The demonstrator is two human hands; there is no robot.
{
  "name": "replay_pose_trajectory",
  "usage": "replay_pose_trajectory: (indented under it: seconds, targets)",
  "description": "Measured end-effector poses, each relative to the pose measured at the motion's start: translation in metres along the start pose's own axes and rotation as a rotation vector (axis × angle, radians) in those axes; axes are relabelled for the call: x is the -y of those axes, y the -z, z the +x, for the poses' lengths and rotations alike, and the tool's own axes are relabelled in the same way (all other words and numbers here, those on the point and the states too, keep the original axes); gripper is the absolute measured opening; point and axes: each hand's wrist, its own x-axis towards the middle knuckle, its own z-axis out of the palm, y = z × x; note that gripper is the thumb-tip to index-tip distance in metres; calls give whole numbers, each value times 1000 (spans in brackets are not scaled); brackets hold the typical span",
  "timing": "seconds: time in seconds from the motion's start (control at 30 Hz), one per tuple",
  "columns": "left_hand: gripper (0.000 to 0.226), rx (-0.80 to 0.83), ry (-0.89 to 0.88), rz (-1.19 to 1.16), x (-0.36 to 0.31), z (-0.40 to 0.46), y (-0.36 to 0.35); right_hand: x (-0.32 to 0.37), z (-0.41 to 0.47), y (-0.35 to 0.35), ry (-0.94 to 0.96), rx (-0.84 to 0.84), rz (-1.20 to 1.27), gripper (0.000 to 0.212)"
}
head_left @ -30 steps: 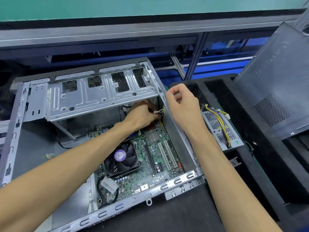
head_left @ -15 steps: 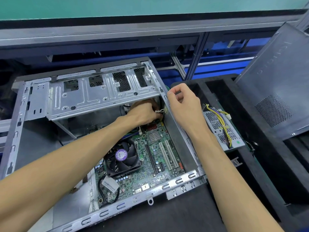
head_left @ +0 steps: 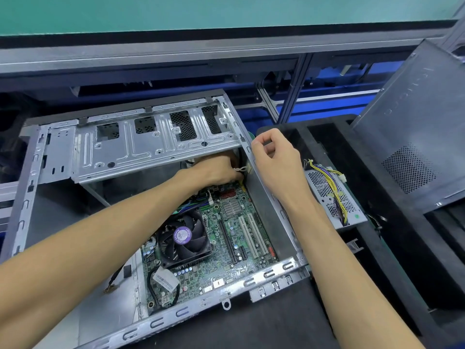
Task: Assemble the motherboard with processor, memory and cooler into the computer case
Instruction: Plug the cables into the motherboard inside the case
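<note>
The open grey computer case (head_left: 270,273) lies on its side with the green motherboard (head_left: 234,238) seated inside. A black cooler fan (head_left: 185,238) with a purple label sits on the board. My left hand (head_left: 217,170) reaches under the drive cage (head_left: 151,144) to the board's far corner, fingers curled at a white cable clip (head_left: 240,170); what it grips is hidden. My right hand (head_left: 273,157) hovers at the case's right wall (head_left: 266,207), thumb and forefinger pinched together at the rim, the other fingers curled.
A perforated metal power supply (head_left: 332,197) with yellow and purple wires lies in a black foam tray (head_left: 392,248) to the right. The case's side panel (head_left: 422,127) leans at far right. A loose black cable (head_left: 115,278) lies on the case floor at left.
The view drifted slightly. My left hand stays under the drive cage at the white clip and my right hand stays at the case wall, barely shifted.
</note>
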Motion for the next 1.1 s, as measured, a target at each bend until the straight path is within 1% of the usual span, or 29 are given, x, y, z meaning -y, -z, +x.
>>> replay_pose_trajectory:
  seconds: [0.13, 0.23, 0.4, 0.5, 0.57, 0.7, 0.83, 0.9, 1.0, 1.1]
  targets:
    - [44, 32, 15, -16, 1, 0, 1, -1, 0, 0, 5, -1, -2, 8]
    - [41, 41, 22, -42, 4, 0, 0, -1, 0, -1, 10, -5, -6, 9]
    - [42, 49, 42, -36, 4, 3, -2, -1, 0, -1, 12, -7, 0, 9]
    - [46, 26, 50, -41, 5, 4, -4, -1, 0, -1, 15, -11, -5, 9]
    - [43, 4, 54, -46, 7, 5, -5, -1, 1, -1, 21, -16, -5, 9]
    - [46, 11, 73, -34, 7, 6, -7, -2, 1, -1, 27, -14, -15, 9]
    - [50, -7, 53, -89, 9, 4, -8, -3, 2, -1, 29, -15, -12, 9]
    - [47, -32, 30, -73, 9, 2, -8, -3, 2, -2, 28, -14, -10, 9]
    - [24, -131, -57, -40, 10, -1, -7, -3, 2, -2, 23, -15, -10, 9]
    - [17, -158, -99, -37, 9, -2, -9, -2, 1, -2, 22, -15, -14, 9]
